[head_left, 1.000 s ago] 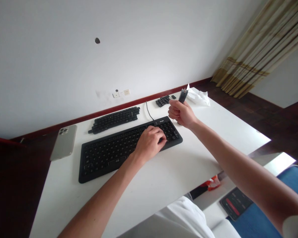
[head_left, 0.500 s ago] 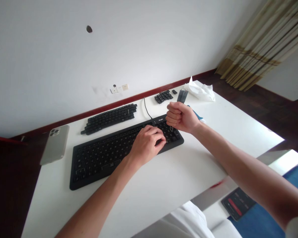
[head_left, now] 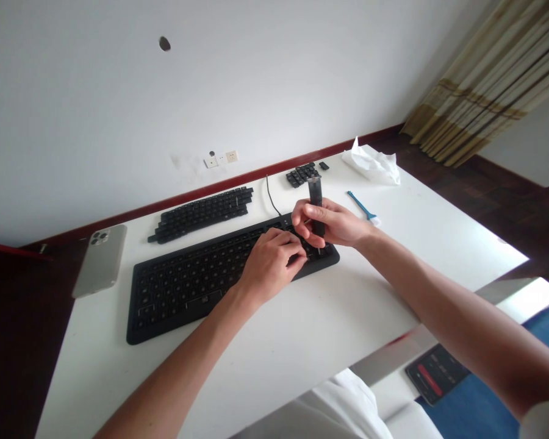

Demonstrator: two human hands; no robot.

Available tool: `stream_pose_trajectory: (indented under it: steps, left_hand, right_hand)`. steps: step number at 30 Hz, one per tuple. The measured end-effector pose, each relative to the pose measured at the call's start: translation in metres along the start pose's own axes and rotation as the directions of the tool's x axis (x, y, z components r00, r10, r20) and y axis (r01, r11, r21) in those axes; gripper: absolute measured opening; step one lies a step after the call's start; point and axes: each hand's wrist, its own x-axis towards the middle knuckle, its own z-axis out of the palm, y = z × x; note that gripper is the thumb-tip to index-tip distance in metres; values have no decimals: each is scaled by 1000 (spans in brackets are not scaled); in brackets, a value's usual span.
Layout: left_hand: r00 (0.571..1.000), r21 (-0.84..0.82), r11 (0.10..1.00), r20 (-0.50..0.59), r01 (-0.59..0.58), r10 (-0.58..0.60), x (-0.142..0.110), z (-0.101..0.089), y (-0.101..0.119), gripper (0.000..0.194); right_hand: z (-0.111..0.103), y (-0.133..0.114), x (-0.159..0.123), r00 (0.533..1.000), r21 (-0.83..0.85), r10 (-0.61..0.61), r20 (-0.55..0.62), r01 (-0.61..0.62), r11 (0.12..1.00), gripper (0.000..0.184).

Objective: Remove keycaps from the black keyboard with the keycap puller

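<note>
A black keyboard (head_left: 178, 286) with its keycaps taken off lies across the white desk. My left hand (head_left: 272, 259) rests on its right part, fingers curled and thumb close to the fingertips; whatever they may pinch is hidden. Over the number-pad end, my right hand (head_left: 333, 222) is closed around a black keycap puller (head_left: 316, 198). The puller stands upright, its lower tip down at the keyboard near my left fingertips.
Behind the keyboard lie a large group of loose keycaps (head_left: 204, 213) and a smaller one (head_left: 299, 175). A blue brush (head_left: 361, 205) and crumpled white tissue (head_left: 373, 164) lie to the right. A phone (head_left: 101, 259) sits far left; another phone (head_left: 434, 373) is below the desk edge.
The keycap puller has turned upright in my right hand, which has loosened from a fist. The blue brush now shows fully. My left hand has stayed in place.
</note>
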Motion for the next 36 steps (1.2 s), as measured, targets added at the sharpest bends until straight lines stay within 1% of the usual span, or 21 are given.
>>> stream_pose_trajectory:
  steps: [3,7,12,15,18,20,24,26,29,32,34,35,36]
  left_hand:
    - [1000,4,1000,21,0,0,1,0,2,10]
    - [999,10,1000,33,-1,1,1,-2,2,9]
    - [999,8,1000,50,-10,10,1,-4,1,10]
    - [998,6,1000,61,-24,24,0,-5,1,12]
    - [999,-16,1000,35,-17,17,0,-6,1,12]
    - [1000,-59,998,20,0,1,0,-7,-1,14]
    - [997,-136,988,-17,78,-81,1,-7,-4,30]
    - [994,-134,986,-26,101,-106,1,-6,-4,31]
    - [997,-97,993,-9,72,-73,0,-6,-3,27]
    - [999,-65,997,10,43,-42,-1,-5,-1,21]
    - [999,-50,998,22,35,-34,-1,-6,0,20]
    - [999,-41,999,27,32,-30,-1,-5,0,19]
    - [999,-31,999,32,28,-27,-1,-5,0,20]
  right_hand:
    - [0,3,1,1000,35,-2,-30,3,999,35]
    - [-1,6,3,999,44,28,-30,-26,999,44]
    - [-1,6,3,997,112,63,-47,-57,992,54]
    - [-2,7,3,995,111,99,10,-99,989,61]
    - [-4,10,3,988,80,108,113,-118,990,65]
    - [-5,11,3,983,58,103,152,-113,992,66]
    - [-7,9,1,984,86,57,168,-72,994,66]
    - [-9,5,0,987,117,35,158,-54,992,67]
    - [-13,-2,-3,998,115,16,65,-23,993,66]
    - [-17,-11,-6,995,50,-17,-97,22,999,63]
    - [-21,-19,-8,974,-28,-67,-216,62,998,60]
    - [-23,-23,-8,953,-96,-102,-284,77,992,59]
    - [-26,-28,-9,923,-197,-143,-357,75,977,57]
